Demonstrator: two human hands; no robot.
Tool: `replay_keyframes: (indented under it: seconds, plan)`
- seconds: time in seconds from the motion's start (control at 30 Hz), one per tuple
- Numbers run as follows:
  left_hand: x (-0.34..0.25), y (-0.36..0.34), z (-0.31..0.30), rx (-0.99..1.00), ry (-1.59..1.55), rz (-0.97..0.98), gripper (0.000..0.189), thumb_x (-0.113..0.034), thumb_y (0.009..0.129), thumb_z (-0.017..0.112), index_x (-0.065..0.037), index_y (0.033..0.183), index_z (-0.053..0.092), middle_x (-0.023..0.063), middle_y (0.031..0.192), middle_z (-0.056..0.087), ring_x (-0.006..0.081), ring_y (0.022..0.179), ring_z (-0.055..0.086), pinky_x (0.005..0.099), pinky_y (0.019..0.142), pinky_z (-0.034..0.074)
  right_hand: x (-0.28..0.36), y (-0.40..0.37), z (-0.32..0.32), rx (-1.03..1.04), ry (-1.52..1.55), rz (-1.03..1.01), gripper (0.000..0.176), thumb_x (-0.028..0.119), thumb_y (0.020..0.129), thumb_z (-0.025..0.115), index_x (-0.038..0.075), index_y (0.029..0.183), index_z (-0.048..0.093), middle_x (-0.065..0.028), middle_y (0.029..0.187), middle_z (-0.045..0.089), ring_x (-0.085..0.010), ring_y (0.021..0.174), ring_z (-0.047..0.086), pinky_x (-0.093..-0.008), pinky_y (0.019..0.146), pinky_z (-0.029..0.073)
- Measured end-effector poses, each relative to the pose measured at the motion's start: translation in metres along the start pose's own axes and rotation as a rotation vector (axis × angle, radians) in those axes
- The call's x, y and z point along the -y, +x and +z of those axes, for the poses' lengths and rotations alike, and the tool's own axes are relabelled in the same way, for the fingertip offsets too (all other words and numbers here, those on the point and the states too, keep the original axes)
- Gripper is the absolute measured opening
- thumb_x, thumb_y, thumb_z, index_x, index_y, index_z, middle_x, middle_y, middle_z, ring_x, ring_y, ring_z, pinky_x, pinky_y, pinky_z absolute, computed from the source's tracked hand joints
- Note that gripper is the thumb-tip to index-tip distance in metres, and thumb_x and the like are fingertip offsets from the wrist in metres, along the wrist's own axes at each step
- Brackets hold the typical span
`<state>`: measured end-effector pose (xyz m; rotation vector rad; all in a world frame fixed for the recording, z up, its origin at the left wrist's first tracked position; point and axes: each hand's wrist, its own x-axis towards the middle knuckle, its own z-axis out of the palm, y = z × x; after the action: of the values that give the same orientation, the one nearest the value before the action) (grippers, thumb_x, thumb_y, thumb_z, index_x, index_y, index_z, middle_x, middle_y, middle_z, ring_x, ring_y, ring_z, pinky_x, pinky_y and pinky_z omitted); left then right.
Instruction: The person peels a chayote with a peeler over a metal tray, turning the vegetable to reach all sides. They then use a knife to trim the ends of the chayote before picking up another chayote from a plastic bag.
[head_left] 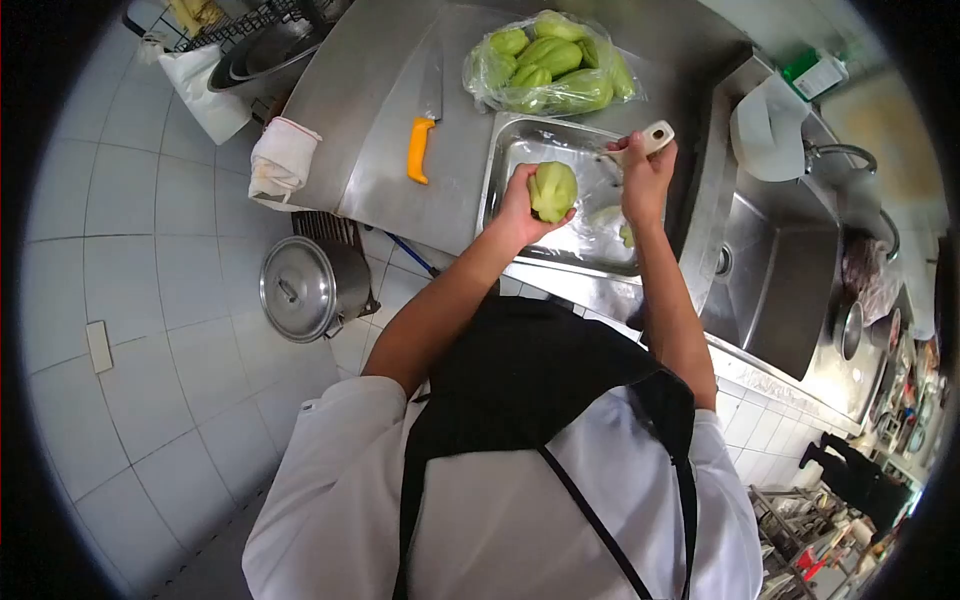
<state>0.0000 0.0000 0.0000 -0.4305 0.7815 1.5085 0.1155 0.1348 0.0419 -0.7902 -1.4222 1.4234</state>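
My left hand (pixel 515 212) is wrapped around a pale green chayote (pixel 553 192), held over a shallow metal tray (pixel 515 148). To its right, my right hand (pixel 645 182) grips a peeler (pixel 656 136) by its off-white handle. The peeler's working end points toward the chayote but is apart from it; its blade is hard to make out. Some green pieces (pixel 627 235) lie in the tray beside my right wrist. Behind the tray sits a clear plastic bag of several chayotes (pixel 552 68).
A knife with an orange handle (pixel 418 152) lies on the steel counter (pixel 375 130) left of the tray. A white cloth (pixel 284 158) hangs at the counter's left edge. On the right is a sink (pixel 775 270) with a faucet (pixel 845 152). A lidded pot (pixel 300 290) stands low at left.
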Motion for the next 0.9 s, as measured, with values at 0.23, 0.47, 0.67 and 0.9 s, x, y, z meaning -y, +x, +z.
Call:
replay_keyframes:
  seconds: [0.23,0.47,0.67,0.9]
  plan:
    - [0.008,-0.003,-0.001,0.072,0.018,-0.029,0.046,-0.053,0.095,0.046,-0.017,0.12,0.059,0.0075,0.12,0.062,0.0247,0.106,0.058,0.0446,0.09,0.048,0.009,-0.05,0.031,0.012,0.502,0.401,0.012,0.012,0.102,0.052,0.005,0.105,0.042,-0.0092,0.084,0.058,-0.0228,0.072,0.066,-0.0354,0.062,0.058]
    - [0.013,-0.003,-0.001,0.029,0.028,-0.04,0.045,-0.054,0.096,0.044,-0.02,0.12,0.06,0.0058,0.118,0.063,0.0236,0.104,0.058,0.0421,0.088,0.047,-0.011,-0.051,0.031,-0.04,0.517,0.402,0.013,0.01,0.1,0.054,0.004,0.103,0.044,-0.0081,0.083,0.057,-0.0203,0.069,0.063,-0.0341,0.061,0.058]
    - [0.005,0.009,-0.022,0.119,0.116,-0.005,0.043,-0.053,0.094,0.046,-0.019,0.117,0.061,0.0051,0.111,0.066,0.0237,0.097,0.061,0.0428,0.078,0.049,-0.026,-0.048,0.037,-0.066,0.595,0.48,0.012,0.009,0.1,0.055,0.004,0.102,0.045,-0.0094,0.082,0.059,-0.0212,0.068,0.064,-0.0356,0.06,0.058]
    - [0.016,-0.004,-0.025,0.326,0.176,-0.044,0.048,-0.05,0.092,0.053,-0.012,0.121,0.059,0.0108,0.112,0.066,0.0302,0.093,0.065,0.0471,0.071,0.053,-0.117,-0.027,-0.002,-0.08,0.151,0.286,0.016,0.006,0.097,0.058,0.001,0.1,0.044,-0.0102,0.08,0.06,-0.0205,0.067,0.066,-0.035,0.059,0.056]
